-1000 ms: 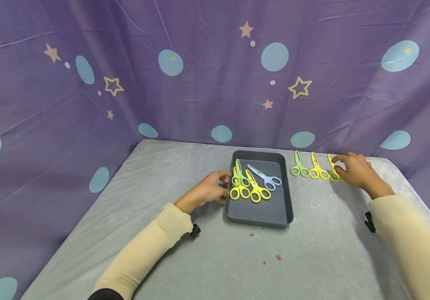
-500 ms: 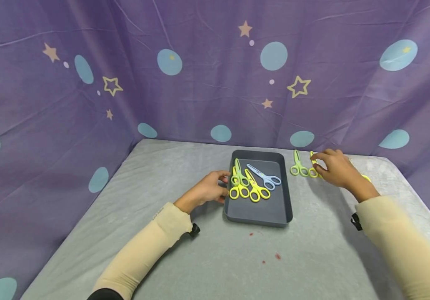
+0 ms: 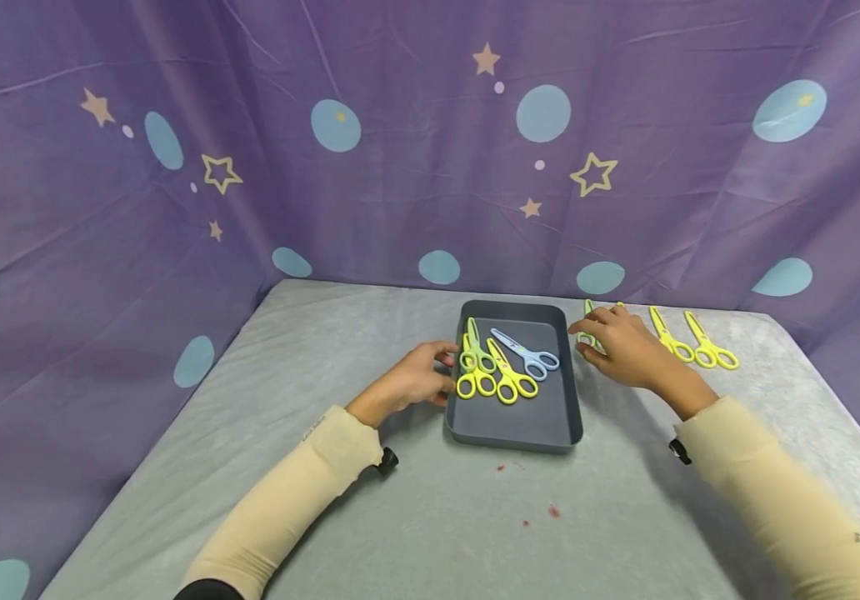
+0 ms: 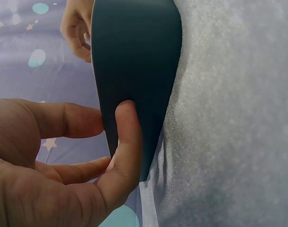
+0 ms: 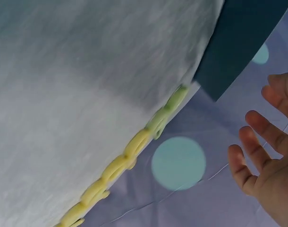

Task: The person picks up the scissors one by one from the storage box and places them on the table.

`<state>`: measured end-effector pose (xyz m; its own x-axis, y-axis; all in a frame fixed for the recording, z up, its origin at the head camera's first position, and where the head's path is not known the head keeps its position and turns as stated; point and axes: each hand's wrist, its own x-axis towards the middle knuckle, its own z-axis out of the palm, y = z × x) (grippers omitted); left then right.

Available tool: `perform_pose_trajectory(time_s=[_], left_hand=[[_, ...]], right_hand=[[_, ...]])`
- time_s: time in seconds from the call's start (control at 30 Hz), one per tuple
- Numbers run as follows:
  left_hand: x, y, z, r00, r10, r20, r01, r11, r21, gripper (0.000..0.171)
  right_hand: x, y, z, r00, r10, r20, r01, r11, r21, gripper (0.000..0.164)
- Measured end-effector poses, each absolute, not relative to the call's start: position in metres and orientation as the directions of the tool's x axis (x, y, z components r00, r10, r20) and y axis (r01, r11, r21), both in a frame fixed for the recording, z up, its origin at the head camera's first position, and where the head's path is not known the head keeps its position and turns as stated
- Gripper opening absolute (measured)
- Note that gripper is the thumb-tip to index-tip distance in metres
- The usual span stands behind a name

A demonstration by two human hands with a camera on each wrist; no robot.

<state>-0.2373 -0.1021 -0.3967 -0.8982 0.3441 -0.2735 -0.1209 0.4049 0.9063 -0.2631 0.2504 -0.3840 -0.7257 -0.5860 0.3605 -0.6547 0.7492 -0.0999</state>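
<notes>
A purple curtain (image 3: 415, 212) with printed stars and pale blue ovals rises behind and beside my work; only the head view takes in its spread. Below it lies the table (image 3: 355, 325), covered in pale grey, and my cream sleeves (image 3: 295, 492) reach in over it. The dark grey tray (image 3: 512, 427) sits on the table ahead of me: from my head I see into it, while my left wrist sees just the outside of its left wall.

My left hand (image 3: 417, 377) is at that wall, fingers apart; the left wrist view shows them touching its rim and outer face. My right hand (image 3: 621, 350) hangs just right of the tray, its thumb and fingers parted on air, as the right wrist view makes plain.

In the tray lie blue scissors (image 3: 512, 342), yellow scissors (image 3: 497, 356), and a second yellow pair (image 3: 477, 377) with a green pair (image 3: 473, 337) across it. Outside runs a row along the far edge: green scissors (image 3: 588, 307), then a yellow pair (image 5: 137, 143) that my hand mostly covers from above but the right wrist shows, then two more yellow pairs (image 3: 700, 336).

Only the head view shows small red marks (image 3: 554, 512) nearer me.
</notes>
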Motion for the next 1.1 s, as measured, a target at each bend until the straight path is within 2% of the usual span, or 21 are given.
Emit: perform_pose_trajectory(time_s=[0.17,0.67,1.1], left_hand=[[-0.237,-0.103,-0.397,-0.9,0.342,-0.27,-0.12,0.402,0.908,0.072],[-0.237,-0.103,-0.397,-0.899,0.348,-0.267,-0.112,0.406,0.907,0.071],[-0.236,-0.102,-0.396,-0.9,0.346,-0.266,-0.116,0.399,0.91,0.072]], right_hand=[[-0.257,0.232,-0.384,-0.707,-0.617,0.344,-0.677,0.732,-0.078,0.024],[-0.247,0.192,-0.397,-0.598,-0.736,0.317,-0.783,0.621,-0.035,0.029],[-0.245,0.167,-0.404,-0.571,-0.779,0.257,-0.813,0.581,-0.045,0.033]])
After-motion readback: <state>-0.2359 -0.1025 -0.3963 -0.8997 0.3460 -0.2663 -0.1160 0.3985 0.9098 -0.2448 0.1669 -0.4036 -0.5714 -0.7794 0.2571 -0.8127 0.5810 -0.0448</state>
